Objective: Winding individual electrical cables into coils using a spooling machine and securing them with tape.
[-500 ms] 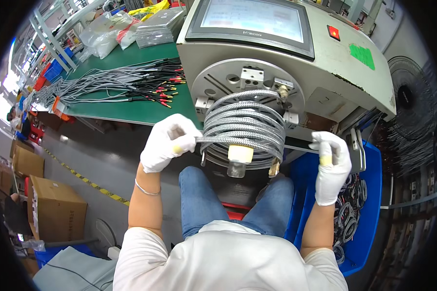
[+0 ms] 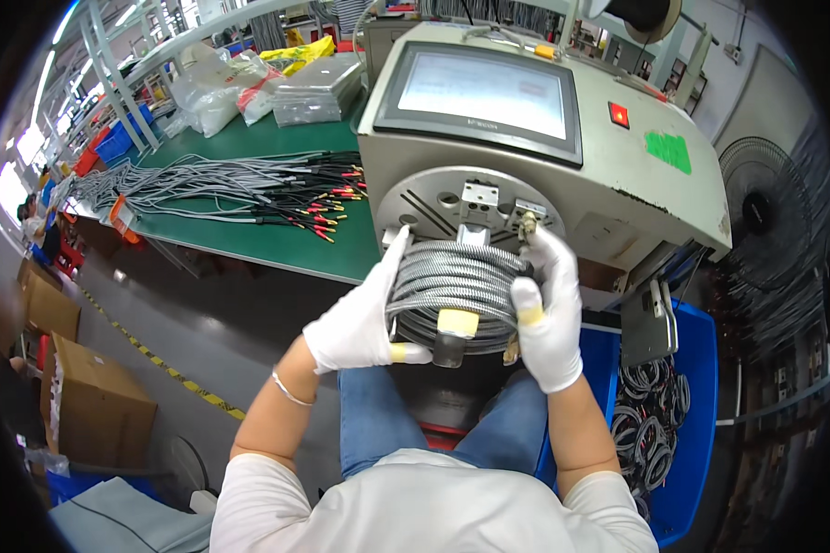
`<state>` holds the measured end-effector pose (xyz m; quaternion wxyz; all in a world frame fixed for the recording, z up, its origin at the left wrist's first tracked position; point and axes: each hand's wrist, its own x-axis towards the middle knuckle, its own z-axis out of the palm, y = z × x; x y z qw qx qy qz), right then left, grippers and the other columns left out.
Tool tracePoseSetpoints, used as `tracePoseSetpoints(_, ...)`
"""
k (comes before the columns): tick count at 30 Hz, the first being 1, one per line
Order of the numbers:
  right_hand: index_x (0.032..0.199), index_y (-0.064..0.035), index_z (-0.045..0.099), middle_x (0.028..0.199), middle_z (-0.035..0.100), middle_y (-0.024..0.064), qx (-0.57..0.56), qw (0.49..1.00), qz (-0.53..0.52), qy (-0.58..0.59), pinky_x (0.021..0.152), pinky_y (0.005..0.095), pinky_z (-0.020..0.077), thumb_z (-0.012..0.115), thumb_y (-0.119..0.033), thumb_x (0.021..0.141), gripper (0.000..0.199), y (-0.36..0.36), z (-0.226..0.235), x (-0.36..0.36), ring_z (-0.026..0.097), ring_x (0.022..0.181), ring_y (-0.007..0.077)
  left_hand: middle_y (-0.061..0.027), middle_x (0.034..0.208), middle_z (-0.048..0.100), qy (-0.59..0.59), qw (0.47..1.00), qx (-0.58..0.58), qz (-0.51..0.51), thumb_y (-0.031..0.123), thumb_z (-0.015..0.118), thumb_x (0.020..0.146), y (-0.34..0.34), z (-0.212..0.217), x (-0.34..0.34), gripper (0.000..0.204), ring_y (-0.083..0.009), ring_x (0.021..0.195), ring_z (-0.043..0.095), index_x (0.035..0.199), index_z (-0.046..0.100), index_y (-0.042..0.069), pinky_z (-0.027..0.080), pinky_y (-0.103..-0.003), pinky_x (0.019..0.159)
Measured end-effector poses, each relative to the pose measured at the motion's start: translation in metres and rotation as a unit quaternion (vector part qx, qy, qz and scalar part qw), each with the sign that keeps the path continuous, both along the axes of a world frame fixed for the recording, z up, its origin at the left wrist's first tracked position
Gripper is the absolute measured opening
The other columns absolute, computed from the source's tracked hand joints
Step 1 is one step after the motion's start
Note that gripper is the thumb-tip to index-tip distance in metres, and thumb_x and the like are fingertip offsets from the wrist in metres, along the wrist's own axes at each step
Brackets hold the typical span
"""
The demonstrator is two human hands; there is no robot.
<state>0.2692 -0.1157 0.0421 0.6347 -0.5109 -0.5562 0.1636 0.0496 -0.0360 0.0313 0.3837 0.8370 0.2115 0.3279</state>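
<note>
The grey cable coil (image 2: 452,290) looks fully wound and sits on the round winding plate (image 2: 433,198) at the machine's front; lifting it clear seems the part left. The left hand (image 2: 364,318) cups its left side with fingers closed round the loops, and the right hand (image 2: 549,309) clasps its right side. The green desk (image 2: 277,244) lies near on the left (loose cables on it), the blue bin (image 2: 687,405) on the right; open room is over the lap.

The cable coil (image 2: 452,286) is grey, and both gloves are white. The bench mat (image 2: 277,244) is green; the bin (image 2: 687,461) is blue.
</note>
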Motion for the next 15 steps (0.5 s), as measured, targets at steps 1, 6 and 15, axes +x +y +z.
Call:
tracePoseSetpoints(1,0.129,0.0025,0.044,0.11,0.058,0.0191,0.035,0.998,0.007,-0.053,0.089,0.0355,0.0453,0.072,-0.025,0.08,0.063,-0.003,-0.001,-0.004,0.059,0.1,0.0307,-0.0163,0.132,0.046,-0.003,1.0,0.006,0.003,0.019,0.086,0.061,-0.003,-0.008,0.004,0.114,-0.0222,0.127,0.045,0.147,0.014,0.0,0.039,-0.035,0.103)
tracePoseSetpoints(6,0.126,0.0032,0.046,0.106,0.056,0.0183,0.089,0.966,0.023,-0.241,0.085,0.0389,0.0459,0.081,-0.037,0.065,0.081,-0.036,-0.006,-0.024,0.059,0.095,0.0334,-0.0121,0.116,0.055,-0.287,0.934,-0.033,0.212,-0.003,0.069,0.076,-0.042,-0.074,0.03,0.058,-0.0196,0.103,0.058,0.128,0.043,-0.001,0.047,-0.029,0.091)
tracePoseSetpoints(15,0.102,-0.0017,0.06,0.077,0.059,0.0079,0.03,0.95,0.177,-0.256,0.072,0.0421,0.0496,0.08,-0.015,0.049,0.058,-0.097,-0.04,-0.005,0.06,0.074,0.0321,-0.0115,0.079,0.063,-0.201,0.97,-0.107,-0.083,0.005,0.066,0.079,-0.084,-0.057,-0.012,0.017,-0.0262,0.076,0.064,0.094,0.058,0.004,0.052,-0.033,0.072)
